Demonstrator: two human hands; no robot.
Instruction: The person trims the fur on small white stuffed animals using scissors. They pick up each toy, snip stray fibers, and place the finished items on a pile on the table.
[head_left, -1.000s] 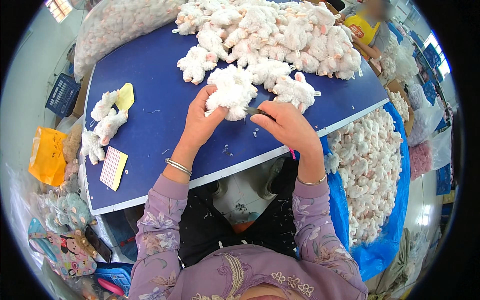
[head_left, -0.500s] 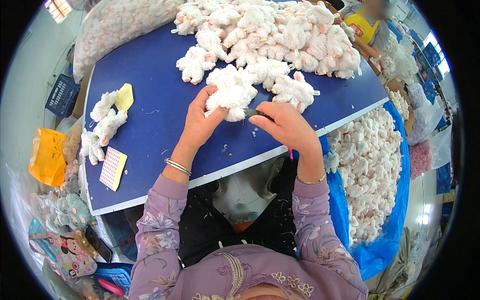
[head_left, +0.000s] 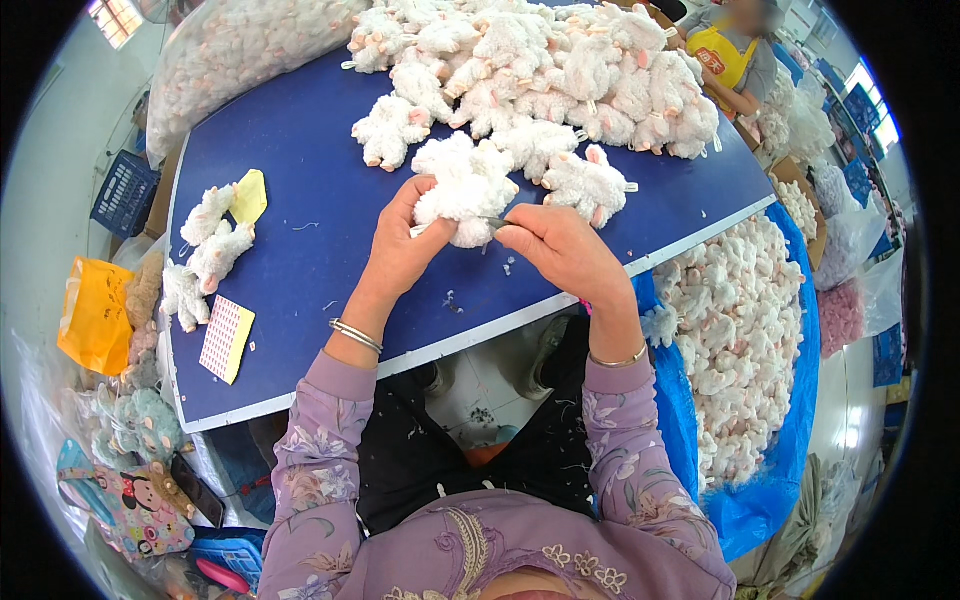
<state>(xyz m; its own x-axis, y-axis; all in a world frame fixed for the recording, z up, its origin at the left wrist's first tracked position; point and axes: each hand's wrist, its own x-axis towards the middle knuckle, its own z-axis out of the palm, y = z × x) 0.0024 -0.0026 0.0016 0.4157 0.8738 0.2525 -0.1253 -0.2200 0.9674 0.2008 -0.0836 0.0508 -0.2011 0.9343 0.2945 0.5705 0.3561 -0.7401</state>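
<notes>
A fluffy white plush toy (head_left: 465, 185) is held over the near part of the blue table, with my left hand (head_left: 405, 235) closed on its left side. My right hand (head_left: 570, 250) grips a small, dark, pointed metal tool (head_left: 497, 223). The tool's tip touches the toy's lower right edge; most of the tool is hidden in my fingers, so its exact kind does not show. Just beyond my right hand lies another white plush toy (head_left: 590, 185) with pink ears and a loop. One more plush toy (head_left: 390, 130) rests farther off to the left.
A big heap of white plush toys (head_left: 540, 60) covers the far side of the blue table (head_left: 310, 270). At its left lie several small plush toys (head_left: 220, 250) and a sticker sheet (head_left: 227, 340). A full blue sack (head_left: 680, 400) stands at right. Another person (head_left: 735, 60) is at far right.
The tool has sunk a little deeper into the toy's edge, and less of it shows. My right hand has shifted slightly left; my left hand stays on the toy.
</notes>
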